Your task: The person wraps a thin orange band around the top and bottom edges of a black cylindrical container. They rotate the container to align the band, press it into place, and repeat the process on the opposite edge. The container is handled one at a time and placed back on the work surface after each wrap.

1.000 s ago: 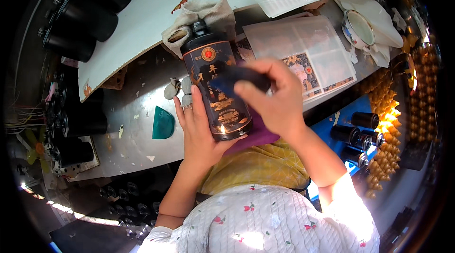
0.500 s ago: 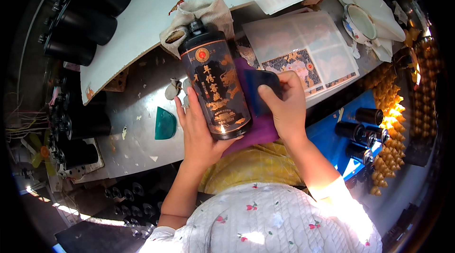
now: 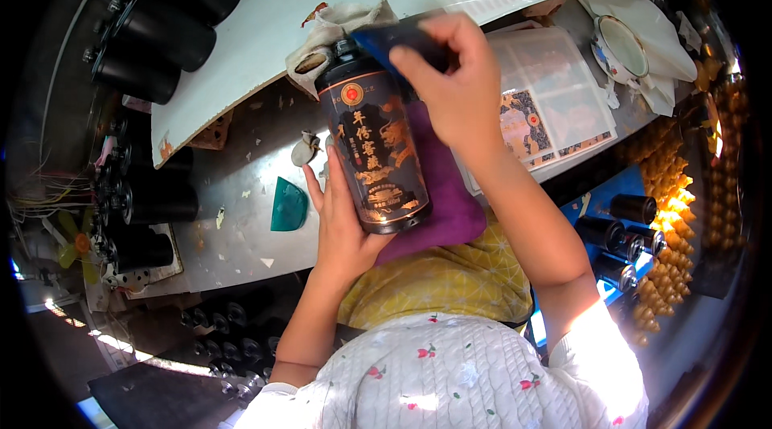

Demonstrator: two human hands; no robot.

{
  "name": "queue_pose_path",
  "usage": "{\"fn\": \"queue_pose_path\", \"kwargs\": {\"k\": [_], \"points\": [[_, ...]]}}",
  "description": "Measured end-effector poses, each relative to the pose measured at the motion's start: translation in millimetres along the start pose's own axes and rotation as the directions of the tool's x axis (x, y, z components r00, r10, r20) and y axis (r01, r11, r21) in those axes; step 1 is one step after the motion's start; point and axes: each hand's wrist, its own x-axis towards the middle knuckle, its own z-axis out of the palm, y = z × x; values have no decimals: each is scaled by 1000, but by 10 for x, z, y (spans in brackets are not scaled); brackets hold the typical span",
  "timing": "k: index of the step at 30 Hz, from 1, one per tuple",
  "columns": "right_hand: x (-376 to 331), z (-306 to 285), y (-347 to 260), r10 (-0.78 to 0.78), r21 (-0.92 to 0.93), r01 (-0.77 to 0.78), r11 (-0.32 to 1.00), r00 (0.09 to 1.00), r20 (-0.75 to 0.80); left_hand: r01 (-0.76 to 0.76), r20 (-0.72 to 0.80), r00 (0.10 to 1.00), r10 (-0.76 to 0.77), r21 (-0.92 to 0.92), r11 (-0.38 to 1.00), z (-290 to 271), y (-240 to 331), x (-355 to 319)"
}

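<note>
A black bottle with copper-coloured decoration lies tilted before me, its neck pointing away and resting by a crumpled whitish cloth. My left hand is wrapped round its lower left side and base, thumb beneath, some fingers stretched along it. In my right hand is a dark blue flat scraper, pinched between thumb and fingers over the bottle's right shoulder and neck. Whether the scraper's edge touches the bottle I cannot tell. A purple cloth lies under and right of the bottle.
A teal scraper lies on the metal table left of my hand. Printed decal sheets and an enamel bowl are at the right. A white board covers the far left. Black bottles line the left side; several black containers stand right.
My right hand has moved away from me with the blue scraper, from beside the bottle's body up to its shoulder and neck. My left hand keeps its hold; the view has shifted slightly.
</note>
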Motion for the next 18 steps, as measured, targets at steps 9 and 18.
{"fn": "queue_pose_path", "kwargs": {"k": [9,18], "points": [[-879,-603,-128,-322,104,309,945,834,447,-47,7,999,47,4,999,-32,-27,4],[-556,-187,252,-202,185,189,964,978,52,-13,1,1000,13,-64,998,25,-110,-7]]}}
